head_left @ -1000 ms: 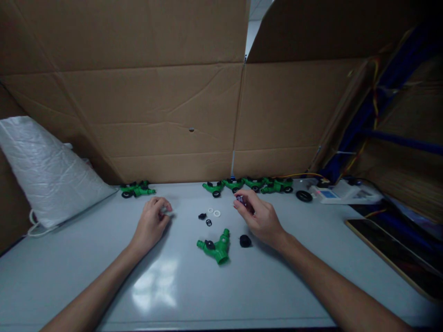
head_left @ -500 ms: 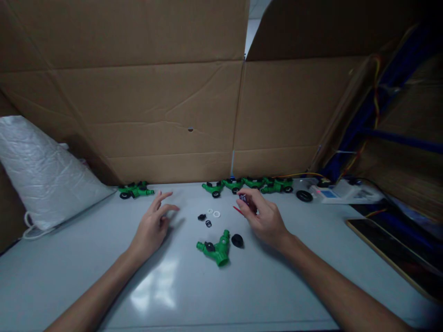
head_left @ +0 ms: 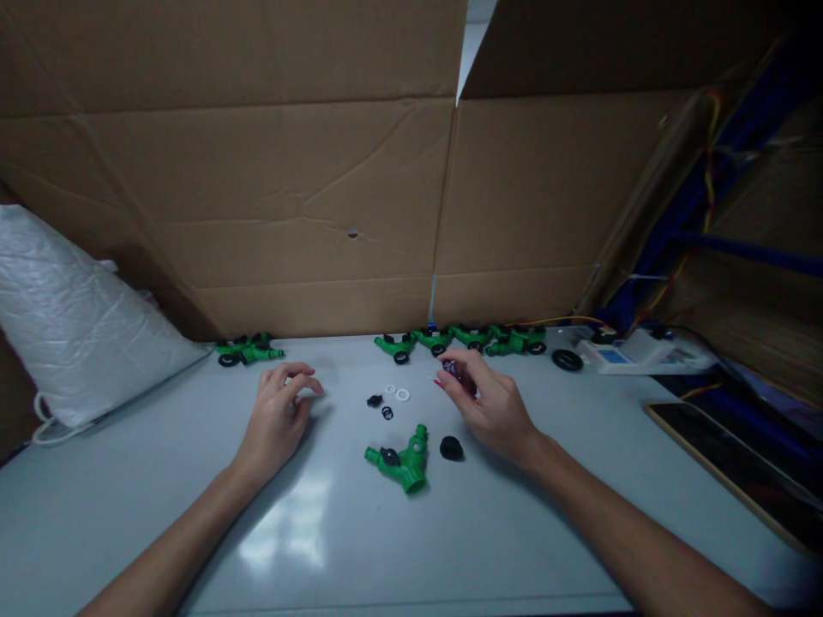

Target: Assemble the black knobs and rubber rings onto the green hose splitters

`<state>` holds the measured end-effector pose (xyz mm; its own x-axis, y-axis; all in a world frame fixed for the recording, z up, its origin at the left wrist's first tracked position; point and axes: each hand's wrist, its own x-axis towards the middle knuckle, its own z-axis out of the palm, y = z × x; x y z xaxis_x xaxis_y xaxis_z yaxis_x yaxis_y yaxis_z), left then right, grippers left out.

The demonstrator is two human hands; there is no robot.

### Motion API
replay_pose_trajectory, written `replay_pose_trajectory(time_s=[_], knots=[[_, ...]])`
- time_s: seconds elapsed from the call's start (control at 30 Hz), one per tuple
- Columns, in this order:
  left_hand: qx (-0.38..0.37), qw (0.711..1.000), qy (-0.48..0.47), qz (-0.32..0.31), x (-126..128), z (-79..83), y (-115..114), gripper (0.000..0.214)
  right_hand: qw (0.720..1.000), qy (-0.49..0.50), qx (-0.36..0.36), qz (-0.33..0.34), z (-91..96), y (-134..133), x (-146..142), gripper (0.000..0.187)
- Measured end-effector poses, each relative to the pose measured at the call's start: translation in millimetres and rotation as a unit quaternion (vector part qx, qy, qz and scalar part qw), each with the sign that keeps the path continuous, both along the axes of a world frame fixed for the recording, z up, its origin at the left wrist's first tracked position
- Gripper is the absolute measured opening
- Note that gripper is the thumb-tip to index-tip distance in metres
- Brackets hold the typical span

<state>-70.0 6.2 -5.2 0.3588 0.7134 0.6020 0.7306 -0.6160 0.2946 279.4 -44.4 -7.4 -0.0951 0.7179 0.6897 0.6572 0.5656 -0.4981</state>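
Leaning at the far left, a white sack (head_left: 83, 317) sat on the table (head_left: 399, 557), a white cord (head_left: 55, 435) looped at its lower corner. Next along, a small cluster of green fittings (head_left: 249, 351) lay near the base of the cardboard wall (head_left: 289, 188). Left hand (head_left: 275, 420): palm turned inward, fingers loosely curled and parted; contact with the tabletop could not be told.

Toward the middle lay a small black knob (head_left: 374, 400), with two white rings (head_left: 403, 400) just beyond it and two black rings (head_left: 387, 413), overlapping, just nearer. Below these, a green Y-shaped fitting (head_left: 411, 471) lay on the table between the hands, its wide end toward the viewer, a black lever (head_left: 389, 457) on its left branch. Behind stood a row of green fittings (head_left: 430, 343).

A black cap (head_left: 452, 448) lay just right of the Y-shaped fitting. Right hand (head_left: 492, 403): thumb and fingers pinching a small dark object (head_left: 451, 369), identity unclear, a red tip (head_left: 439, 383) showing beside the thumb. Farther right: a flat black ring (head_left: 567, 360), then a white electrical box (head_left: 630, 353).
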Motion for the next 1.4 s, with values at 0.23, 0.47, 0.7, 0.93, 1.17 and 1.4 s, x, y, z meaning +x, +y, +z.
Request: replay_pose_trajectory(time_s=[0.23, 0.47, 0.7, 0.93, 1.17, 1.4], knots=[[0.011, 1.0, 0.016, -0.011, 0, 2.0, -1, 0.036, 1.0, 0.005, -0.006, 0.001, 0.9, -1, -1, 0.021], [0.017, 0.999, 0.029, 0.003, -3, -3.2, 2, 0.041, 1.0, 0.017, -0.008, 0.001, 1.6, 0, -1, 0.024], [0.019, 0.999, 0.025, 0.01, -6, -5.4, 4, 0.04, 1.0, 0.007, 0.001, 0.006, 2.4, -1, -1, 0.022], [0.017, 0.999, 0.025, 0.028, -5, -2.9, 2, 0.038, 1.0, 0.012, -0.005, -0.001, 1.2, -2, -2, 0.023], [0.022, 0.999, 0.019, 0.04, -5, -5.4, 2, 0.043, 0.998, 0.064, -0.012, -0.024, 3.5, -6, -4, 0.025], [0.052, 0.996, 0.012, 0.064, -6, -8.6, 4, 0.049, 0.996, 0.071, -0.004, -0.045, -0.9, -1, -3, 0.028]])
